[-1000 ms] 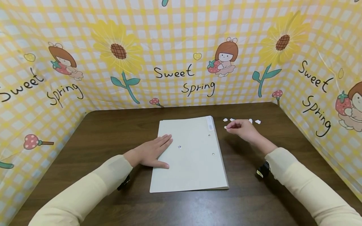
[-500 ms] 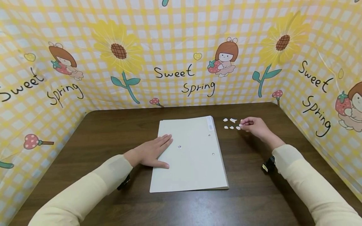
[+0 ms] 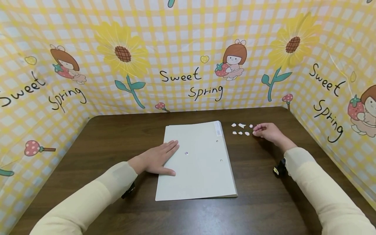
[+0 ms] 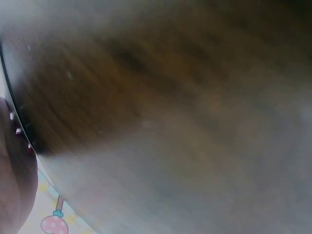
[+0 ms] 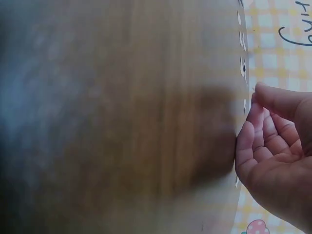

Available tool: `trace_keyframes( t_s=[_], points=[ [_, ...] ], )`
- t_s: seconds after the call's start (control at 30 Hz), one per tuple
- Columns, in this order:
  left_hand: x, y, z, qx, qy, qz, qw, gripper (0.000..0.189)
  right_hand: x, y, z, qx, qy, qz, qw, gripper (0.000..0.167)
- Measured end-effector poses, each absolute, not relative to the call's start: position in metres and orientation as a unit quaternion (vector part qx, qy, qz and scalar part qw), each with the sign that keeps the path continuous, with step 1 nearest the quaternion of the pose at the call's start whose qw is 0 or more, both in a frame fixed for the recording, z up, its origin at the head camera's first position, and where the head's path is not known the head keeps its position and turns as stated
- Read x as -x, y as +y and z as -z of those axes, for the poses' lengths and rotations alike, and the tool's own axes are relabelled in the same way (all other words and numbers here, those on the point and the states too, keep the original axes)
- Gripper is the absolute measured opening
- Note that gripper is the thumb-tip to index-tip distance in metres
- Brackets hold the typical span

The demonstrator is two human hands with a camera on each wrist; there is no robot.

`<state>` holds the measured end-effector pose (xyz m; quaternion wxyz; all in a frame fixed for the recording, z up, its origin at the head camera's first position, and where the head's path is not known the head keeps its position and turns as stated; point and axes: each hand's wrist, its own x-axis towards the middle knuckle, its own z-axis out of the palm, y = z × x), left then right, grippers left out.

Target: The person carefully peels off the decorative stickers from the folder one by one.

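Note:
A pale grey folder (image 3: 198,163) lies shut on the dark wooden table (image 3: 117,137), with a tiny shiny piece (image 3: 186,153) on its cover. My left hand (image 3: 158,158) rests flat on the folder's left edge, fingers straight. Several small white pieces (image 3: 241,129) lie in two short rows on the table right of the folder. My right hand (image 3: 265,131) is at the right end of the near row, fingers curled, thumb and forefinger tips (image 5: 254,92) pinched on a small white piece against the table. The left wrist view is a blur of table and folder.
Yellow checked sheeting (image 3: 188,65) with sunflowers and "Sweet Spring" print walls the table at the back and both sides. Bare wood shows at the left (image 3: 111,153) and near the front edge (image 3: 194,215).
My right hand has moved rightward along the near row of white pieces, which has grown from one to three pieces behind it. The left hand and folder have stayed still.

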<state>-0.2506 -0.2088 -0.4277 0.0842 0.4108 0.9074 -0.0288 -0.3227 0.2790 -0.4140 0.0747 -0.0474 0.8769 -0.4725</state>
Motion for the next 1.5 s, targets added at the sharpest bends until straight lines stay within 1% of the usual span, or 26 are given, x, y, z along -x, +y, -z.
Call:
trace_keyframes(
  t_s=[0.13,0.4,0.6,0.8,1.0,1.03,1.23,1.27,1.5],
  points=[
    [0.2498,-0.2084,0.4273,-0.412,0.907,0.029,0.084,0.110,0.3236,0.2788,0.4154,0.058,0.886,0.454,0.077,0.022],
    [0.2495,-0.2084,0.4271,-0.405,0.909,0.034,0.091,0.111,0.3236,0.2739,0.4189,0.078,0.916,0.390,0.053,0.016],
    [0.2502,-0.2090,0.4281,-0.404,0.909,0.037,0.090,0.111,0.3239,0.2713,0.4200,0.078,0.926,0.367,0.048,0.013],
    [0.2497,-0.2098,0.4295,-0.395,0.913,0.034,0.100,0.112,0.3244,0.2693,0.4207,0.090,0.932,0.347,0.048,0.011],
    [0.2507,-0.2100,0.4303,-0.398,0.912,0.034,0.094,0.112,0.3254,0.2704,0.4213,0.097,0.932,0.345,0.047,0.011],
    [0.2509,-0.2101,0.4303,-0.398,0.912,0.034,0.093,0.112,0.3253,0.2708,0.4214,0.099,0.932,0.347,0.042,0.008],
    [0.2515,-0.2091,0.4283,-0.401,0.911,0.032,0.092,0.112,0.3245,0.2709,0.4185,0.102,0.927,0.358,0.047,0.008],
    [0.2515,-0.2088,0.4280,-0.401,0.911,0.032,0.091,0.112,0.3246,0.2711,0.4179,0.100,0.926,0.361,0.054,0.012],
    [0.2519,-0.2081,0.4287,-0.402,0.911,0.034,0.090,0.112,0.3251,0.2772,0.4171,0.088,0.909,0.399,0.077,0.017]
  ],
)
